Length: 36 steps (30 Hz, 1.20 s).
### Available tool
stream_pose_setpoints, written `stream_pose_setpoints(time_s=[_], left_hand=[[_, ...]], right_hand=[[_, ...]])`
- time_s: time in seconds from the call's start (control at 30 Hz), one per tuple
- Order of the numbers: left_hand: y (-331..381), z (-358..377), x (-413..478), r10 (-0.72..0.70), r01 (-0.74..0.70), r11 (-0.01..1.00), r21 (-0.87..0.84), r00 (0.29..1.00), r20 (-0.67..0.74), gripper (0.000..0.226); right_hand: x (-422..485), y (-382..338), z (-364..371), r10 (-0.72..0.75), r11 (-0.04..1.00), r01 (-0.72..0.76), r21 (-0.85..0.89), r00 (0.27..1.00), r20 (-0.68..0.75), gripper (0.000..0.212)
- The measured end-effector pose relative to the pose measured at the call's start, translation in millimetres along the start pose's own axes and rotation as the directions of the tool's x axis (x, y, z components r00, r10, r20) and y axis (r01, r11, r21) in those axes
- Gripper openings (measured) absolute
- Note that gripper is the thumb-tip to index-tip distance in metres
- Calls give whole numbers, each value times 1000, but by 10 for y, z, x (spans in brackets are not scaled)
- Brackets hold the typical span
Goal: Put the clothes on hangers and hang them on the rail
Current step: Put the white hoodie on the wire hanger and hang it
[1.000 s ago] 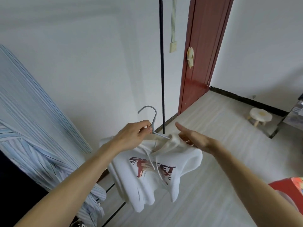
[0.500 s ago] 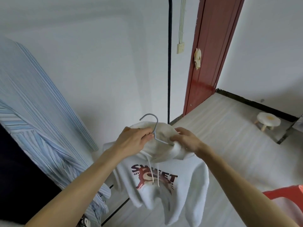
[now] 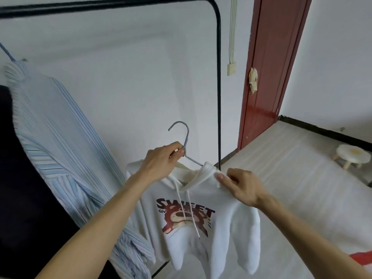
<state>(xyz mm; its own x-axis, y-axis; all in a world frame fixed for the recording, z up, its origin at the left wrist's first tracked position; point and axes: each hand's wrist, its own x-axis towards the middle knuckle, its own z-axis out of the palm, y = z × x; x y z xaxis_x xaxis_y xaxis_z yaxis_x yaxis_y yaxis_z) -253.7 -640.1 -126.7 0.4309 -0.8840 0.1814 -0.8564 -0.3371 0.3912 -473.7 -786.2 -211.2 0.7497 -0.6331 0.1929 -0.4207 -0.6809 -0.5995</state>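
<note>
A white hoodie (image 3: 217,234) with a red bear print and the word SWEET hangs on a grey-blue hanger (image 3: 186,137) in mid-air. My left hand (image 3: 163,161) grips the hanger at the base of its hook. My right hand (image 3: 240,187) pinches the hoodie's fabric at the right shoulder, beside the hood. The black rail (image 3: 120,6) runs across the top and bends down into a post just behind the hoodie. The hanger's hook is well below the rail.
A blue striped shirt (image 3: 60,141) and a dark garment (image 3: 24,198) hang on the rail at the left. A red door (image 3: 269,77) stands at the right, with a small white stool (image 3: 353,154) on the floor. Something red (image 3: 362,260) lies at the bottom right.
The view has tilted up, bringing the rail's top bar into sight. My right hand went from open to the hood, then onto the hoodie's right shoulder. The hoodie now hangs spread out.
</note>
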Motion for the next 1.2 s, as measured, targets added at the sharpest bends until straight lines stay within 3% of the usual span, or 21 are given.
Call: stream_pose_setpoints(time_s=[0.17,0.37,0.5,0.67,0.73,0.87,0.97,1.1,1.2], left_hand=[[124,-311,156,-4,3,1000,-12,998,-58,22],[11,-637,192,-57,50,997,-59,991,-117,23],[-7,-811,263,-61,47,995,-88,984,-166,20],[-14,-1182,411,-76,58,995,-79,965,-252,20],[-7,-1320,477,-99,77,993,-85,947,-304,20],[-58,-1650,559,-194,142,978,-154,890,-412,22],[-148,-1910,444,-190,226,974,33,881,-433,35],[-382,-2170,25,-111,370,850,375,822,-559,46],[-576,-2290,-266,-128,470,791,392,753,-645,52]], right_hand=[[341,-451,-122,-235,961,220,-170,969,-71,46],[603,-381,-281,-287,958,282,-57,950,-121,21],[804,-582,-420,-159,986,159,-42,987,-6,56],[1112,-1036,-759,-99,984,107,-140,993,63,58],[1206,-1256,-883,-125,989,132,-69,987,103,59],[1346,-1737,-1034,-160,957,121,263,978,132,56],[1445,-2058,-1078,-184,898,112,425,974,132,52],[1637,-2504,-1127,-187,852,101,513,975,118,50],[1765,-2900,-1095,-208,836,149,528,977,55,53]])
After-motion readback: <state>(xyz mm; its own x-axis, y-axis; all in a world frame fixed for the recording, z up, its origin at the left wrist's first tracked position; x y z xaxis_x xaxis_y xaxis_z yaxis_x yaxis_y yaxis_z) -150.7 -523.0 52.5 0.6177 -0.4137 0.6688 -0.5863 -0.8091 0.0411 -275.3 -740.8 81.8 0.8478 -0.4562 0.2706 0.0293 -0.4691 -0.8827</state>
